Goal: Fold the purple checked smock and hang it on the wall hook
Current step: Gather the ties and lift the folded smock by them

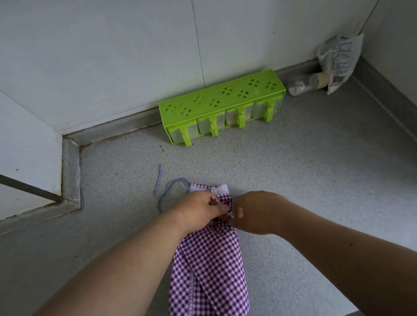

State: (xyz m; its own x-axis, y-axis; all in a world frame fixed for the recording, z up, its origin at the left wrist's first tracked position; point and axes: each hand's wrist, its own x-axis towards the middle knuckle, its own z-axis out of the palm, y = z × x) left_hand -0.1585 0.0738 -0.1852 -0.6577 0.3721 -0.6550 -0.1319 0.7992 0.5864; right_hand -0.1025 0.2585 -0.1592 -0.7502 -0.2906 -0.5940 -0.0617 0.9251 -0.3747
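Note:
The purple checked smock [209, 282] lies on the grey counter [314, 182], folded into a long narrow strip that runs from the front edge toward the wall. Its thin blue-grey tie cord [162, 189] curls loose on the counter past the far end. My left hand [201, 210] pinches the cloth at that far end. My right hand [257, 211] meets it from the right, fingers closed on the same bunched part. No wall hook is in view.
A bright green spice rack [220, 96] with several clear drawers stands against the back wall. To its right lie a small clear bottle [304, 84] and a white plastic packet [342, 62] in the corner. A white wall block [11, 149] juts in at left.

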